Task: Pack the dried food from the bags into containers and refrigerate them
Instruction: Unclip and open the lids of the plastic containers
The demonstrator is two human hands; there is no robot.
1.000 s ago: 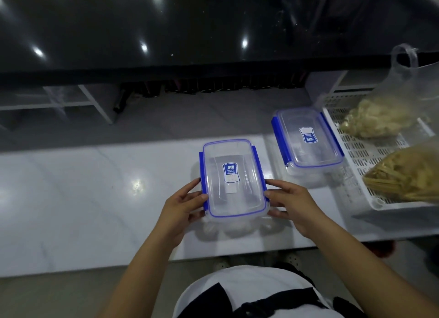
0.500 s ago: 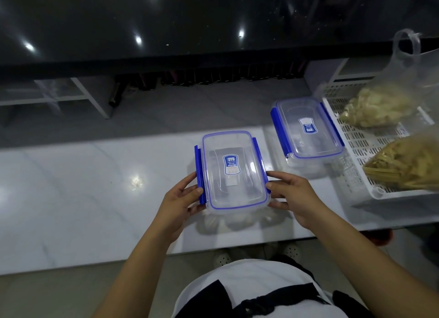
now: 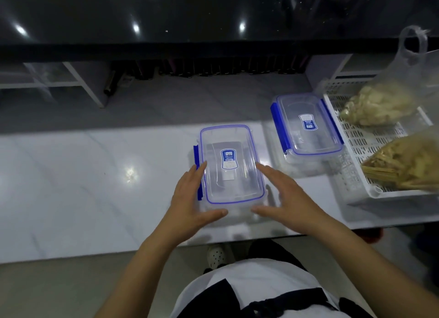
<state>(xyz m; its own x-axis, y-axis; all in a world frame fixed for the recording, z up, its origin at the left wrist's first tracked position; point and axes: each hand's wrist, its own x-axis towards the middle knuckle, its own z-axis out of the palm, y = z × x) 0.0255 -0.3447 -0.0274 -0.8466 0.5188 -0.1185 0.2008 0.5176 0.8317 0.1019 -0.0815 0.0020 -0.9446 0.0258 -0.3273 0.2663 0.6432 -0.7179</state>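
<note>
A clear lidded container (image 3: 229,151) with blue clasps and a blue label sits on the white counter (image 3: 83,175) in front of me. My left hand (image 3: 190,199) cups its left side, thumb along the front edge. My right hand (image 3: 285,199) cups its right side, thumb at the front corner. A blue clasp sticks out on the left; the right one is hidden. A second, matching container (image 3: 306,127) stands closed behind and to the right. Two plastic bags of dried food, one pale (image 3: 377,104) and one yellow-brown (image 3: 408,165), lie in a white basket (image 3: 356,151).
The white slotted basket takes up the counter's right end, touching the second container. A dark glossy counter (image 3: 190,13) runs across the back, above a floor gap. The near counter edge is just below my hands.
My hands slid forward along the near container's sides, with fingers now stretched out and thumbs wrapped round the front. The view has tilted slightly downward.
</note>
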